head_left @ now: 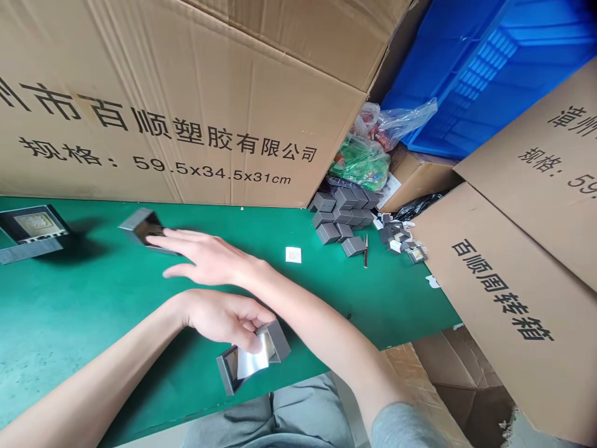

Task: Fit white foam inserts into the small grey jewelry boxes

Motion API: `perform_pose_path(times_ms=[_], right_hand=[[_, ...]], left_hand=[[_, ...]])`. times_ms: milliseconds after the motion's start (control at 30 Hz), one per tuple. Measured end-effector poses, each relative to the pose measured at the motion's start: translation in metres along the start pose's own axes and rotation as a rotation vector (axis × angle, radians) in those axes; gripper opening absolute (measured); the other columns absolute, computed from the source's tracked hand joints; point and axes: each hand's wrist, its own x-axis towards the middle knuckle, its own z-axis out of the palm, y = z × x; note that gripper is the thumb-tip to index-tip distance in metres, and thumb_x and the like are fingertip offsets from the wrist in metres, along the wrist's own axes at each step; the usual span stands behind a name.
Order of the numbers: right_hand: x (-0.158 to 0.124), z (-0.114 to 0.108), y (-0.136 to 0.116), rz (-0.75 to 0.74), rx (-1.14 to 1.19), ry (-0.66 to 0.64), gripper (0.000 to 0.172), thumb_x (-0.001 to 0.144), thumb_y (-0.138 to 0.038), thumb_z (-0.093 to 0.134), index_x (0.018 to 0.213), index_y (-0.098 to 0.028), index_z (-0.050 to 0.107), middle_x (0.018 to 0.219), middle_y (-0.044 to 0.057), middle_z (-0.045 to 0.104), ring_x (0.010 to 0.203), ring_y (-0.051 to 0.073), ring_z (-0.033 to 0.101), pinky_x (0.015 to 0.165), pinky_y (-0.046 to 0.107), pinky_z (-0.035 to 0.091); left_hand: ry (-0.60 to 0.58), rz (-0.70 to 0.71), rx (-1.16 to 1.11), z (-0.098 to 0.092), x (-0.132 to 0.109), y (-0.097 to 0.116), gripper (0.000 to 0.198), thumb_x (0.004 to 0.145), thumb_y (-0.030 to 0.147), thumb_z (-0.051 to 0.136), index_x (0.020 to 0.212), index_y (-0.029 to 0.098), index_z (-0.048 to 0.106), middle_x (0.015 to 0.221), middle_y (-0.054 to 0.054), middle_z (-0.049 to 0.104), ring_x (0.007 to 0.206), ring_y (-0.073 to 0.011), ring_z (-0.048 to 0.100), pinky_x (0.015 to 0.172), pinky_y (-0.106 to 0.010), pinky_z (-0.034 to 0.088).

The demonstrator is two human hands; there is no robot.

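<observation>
**Q:** L hand?
**A:** L hand (224, 317) at 7 o'c from mid-view, fingers curled, pinching held box (278, 342). Box is grey, open, w/ white liner (252, 361) showing. Firm hold, approx half closed.

**Q:** R hand?
**A:** R hand (209, 258) at 8 o'c, crossed over L wrist, fingers out straight, spread, nothing held. Fingertips (158, 235) over edge of near box (140, 224) at 9 o'c. Contact can't tell.

**Q:** Surface?
**A:** Green surface (69, 323), runs across view. Far box (32, 233), dark w/ pale insert, at 9 o'c, well apart from hands. White square (293, 254) just right of mid-view. Stack (338, 218) of grey boxes at 3 o'c, thin blade (366, 252) just beside it. Small grey parts (396, 236) further right, exact kind too small to tell.

**Q:** Beyond?
**A:** Big carton (186, 106) w/ printed text and 59.5x34.5x31cm size, 11 o'c. Second carton (504, 292) at 4 o'c. Blue crate (485, 68) at 2 o'c. Green bag (361, 163) and clear bag (401, 121) between carton and crate.

**Q:** Person?
**A:** Grey sleeve (401, 429) on R arm, 5 o'c. Grey trousers (280, 414) at 6 o'c, below surface edge.
</observation>
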Motion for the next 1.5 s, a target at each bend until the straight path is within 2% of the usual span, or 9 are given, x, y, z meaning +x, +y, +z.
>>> perform_pose_path(times_ms=[100, 233, 367, 467, 667, 900, 1067, 1267, 1500], right_hand=[[-0.009, -0.009, -0.005, 0.01, 0.077, 0.15, 0.04, 0.103, -0.02, 0.057, 0.142, -0.019, 0.055, 0.154, 0.0, 0.053, 0.148, 0.01, 0.041, 0.122, 0.026, 0.036], [-0.099, -0.035, 0.028, 0.169, 0.087, 0.455, 0.025, 0.104, -0.022, 0.05, 0.117, -0.021, 0.071, 0.129, 0.002, 0.072, 0.122, 0.012, 0.065, 0.109, 0.028, 0.053], [-0.212, -0.066, 0.08, 0.625, -0.214, 0.825, 0.031, 0.102, -0.035, 0.046, 0.109, -0.022, 0.073, 0.11, 0.009, 0.076, 0.108, 0.023, 0.069, 0.098, 0.041, 0.056], [-0.26, -0.085, 0.103, 0.929, -0.313, 0.729, 0.047, 0.092, -0.052, 0.06, 0.126, -0.02, 0.066, 0.138, 0.015, 0.063, 0.133, 0.034, 0.053, 0.109, 0.054, 0.046], [-0.263, -0.082, 0.111, 1.136, -0.16, 0.604, 0.053, 0.084, -0.051, 0.065, 0.126, -0.021, 0.061, 0.128, 0.015, 0.066, 0.121, 0.035, 0.059, 0.103, 0.055, 0.048], [-0.28, -0.073, 0.092, 0.938, -0.035, 1.152, 0.073, 0.085, -0.039, 0.063, 0.151, -0.024, 0.034, 0.14, 0.016, 0.052, 0.119, 0.027, 0.065, 0.095, 0.044, 0.06], [-0.29, -0.069, 0.065, 0.678, -0.159, 0.813, 0.054, 0.083, -0.035, 0.072, 0.134, -0.026, 0.057, 0.134, 0.013, 0.057, 0.119, 0.029, 0.065, 0.098, 0.045, 0.061], [-0.274, -0.07, 0.028, 0.545, 0.025, 0.72, 0.057, 0.085, -0.025, 0.075, 0.139, -0.03, 0.056, 0.14, 0.011, 0.057, 0.127, 0.028, 0.062, 0.101, 0.042, 0.061], [-0.243, -0.069, -0.005, 0.456, 0.325, 0.224, 0.055, 0.089, -0.019, 0.071, 0.14, -0.034, 0.057, 0.145, 0.002, 0.061, 0.135, 0.023, 0.059, 0.112, 0.039, 0.054]], left_hand=[[0.008, 0.02, -0.027, -0.002, -0.001, -0.001, 0.033, 0.078, 0.036, 0.069, 0.073, 0.021, 0.04, 0.07, 0.005, 0.034, 0.064, -0.0114, 0.033, 0.057, -0.022, 0.028], [0.02, 0.049, -0.111, -0.005, 0.001, -0.005, 0.034, 0.082, 0.043, 0.068, 0.076, 0.021, 0.043, 0.068, 0.005, 0.035, 0.062, -0.0117, 0.031, 0.056, -0.023, 0.028], [0.084, 0.074, -0.138, -0.008, 0.004, -0.009, 0.035, 0.085, 0.046, 0.068, 0.077, 0.02, 0.046, 0.071, 0.004, 0.037, 0.065, -0.0124, 0.034, 0.059, -0.023, 0.031], [0.083, 0.07, -0.136, -0.01, 0.004, -0.01, 0.035, 0.088, 0.046, 0.067, 0.078, 0.019, 0.048, 0.073, 0.003, 0.038, 0.067, -0.0126, 0.035, 0.061, -0.023, 0.033], [0.071, 0.052, -0.228, -0.012, 0.002, -0.012, 0.028, 0.091, 0.045, 0.068, 0.092, 0.018, 0.06, 0.085, 0.0, 0.055, 0.077, -0.0134, 0.048, 0.073, -0.021, 0.043], [0.078, 0.039, -0.268, -0.012, 0.003, -0.011, 0.026, 0.09, 0.043, 0.07, 0.095, 0.019, 0.064, 0.089, -0.001, 0.062, 0.082, -0.0139, 0.056, 0.076, -0.021, 0.049], [0.099, 0.037, -0.271, -0.012, 0.005, -0.014, 0.029, 0.089, 0.045, 0.07, 0.095, 0.017, 0.064, 0.089, -0.001, 0.063, 0.082, -0.0148, 0.057, 0.076, -0.022, 0.05], [0.333, 0.099, -0.133, -0.008, 0.003, -0.003, 0.038, 0.093, 0.046, 0.063, 0.119, 0.019, 0.068, 0.113, -0.008, 0.069, 0.093, -0.0198, 0.062, 0.08, -0.026, 0.052], [0.378, 0.194, -0.011, 0.005, 0.001, 0.013, 0.031, 0.096, 0.042, 0.059, 0.113, 0.021, 0.074, 0.173, -0.006, 0.017, 0.104, -0.0228, 0.064, 0.08, -0.026, 0.052]])
